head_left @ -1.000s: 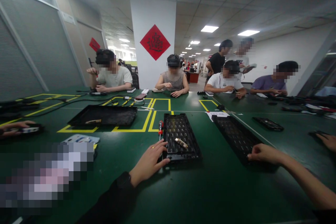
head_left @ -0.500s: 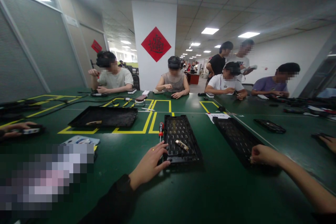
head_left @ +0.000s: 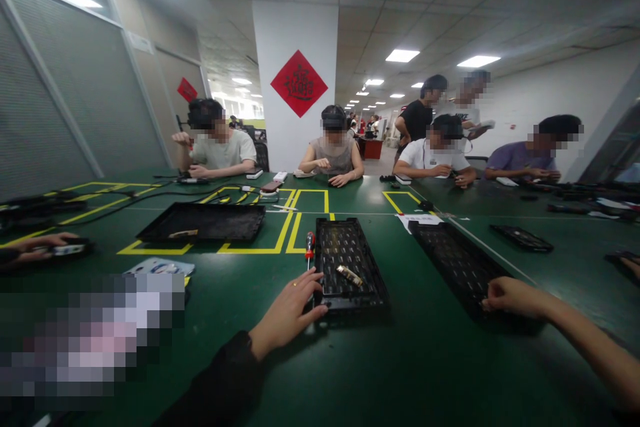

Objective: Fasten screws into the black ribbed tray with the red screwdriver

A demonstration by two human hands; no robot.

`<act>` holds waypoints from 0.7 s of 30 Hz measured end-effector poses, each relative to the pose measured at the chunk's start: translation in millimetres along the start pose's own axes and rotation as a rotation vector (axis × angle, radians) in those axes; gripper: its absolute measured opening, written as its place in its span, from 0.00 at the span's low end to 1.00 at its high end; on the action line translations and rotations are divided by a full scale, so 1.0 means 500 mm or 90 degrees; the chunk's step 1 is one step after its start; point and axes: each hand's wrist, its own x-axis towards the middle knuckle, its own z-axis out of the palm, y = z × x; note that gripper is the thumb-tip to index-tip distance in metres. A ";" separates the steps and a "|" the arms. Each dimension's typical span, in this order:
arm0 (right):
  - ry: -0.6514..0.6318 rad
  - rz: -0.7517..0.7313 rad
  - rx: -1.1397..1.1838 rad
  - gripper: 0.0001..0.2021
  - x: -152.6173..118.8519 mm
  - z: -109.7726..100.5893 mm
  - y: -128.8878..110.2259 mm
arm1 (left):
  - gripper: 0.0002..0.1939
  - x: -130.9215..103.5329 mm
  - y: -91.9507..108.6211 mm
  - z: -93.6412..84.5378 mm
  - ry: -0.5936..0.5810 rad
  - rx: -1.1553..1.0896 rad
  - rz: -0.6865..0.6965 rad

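Observation:
My left hand [head_left: 286,307] lies with its fingers stretched out and apart on the near left corner of a black plastic tray [head_left: 377,273]. Inside that tray are rows of small slots and a small metallic piece [head_left: 350,275]. A screwdriver [head_left: 310,245] with a red and black handle lies along the tray's left side, its shaft partly behind my fingers. On the right, my right hand [head_left: 513,295] is closed in a pinch at the near end of a second slotted black tray [head_left: 457,260]. What sits between those fingertips is too small to make out.
A larger black tray [head_left: 200,221] with a small piece inside stands back left. Yellow tape [head_left: 250,251] and cables mark the green table [head_left: 340,373]. A co-worker's hand [head_left: 43,245] is at far left; several people sit opposite. A flat dark part [head_left: 521,237] lies right.
The whole view has shifted slightly, so things appear a little further right. Both hands stay at the same places on the two trays.

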 end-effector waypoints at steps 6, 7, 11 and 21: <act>-0.025 0.082 -0.102 0.13 0.006 -0.016 -0.024 | 0.19 0.002 -0.002 0.003 -0.001 0.003 0.007; -0.028 0.092 -0.114 0.12 0.007 -0.018 -0.031 | 0.18 0.002 -0.002 0.003 0.000 0.004 0.009; -0.042 0.029 -0.090 0.06 0.006 -0.019 -0.046 | 0.18 0.001 -0.005 0.004 0.001 0.009 0.008; -0.036 0.004 -0.023 0.13 -0.010 -0.015 -0.037 | 0.19 0.003 -0.006 0.007 -0.004 0.009 0.003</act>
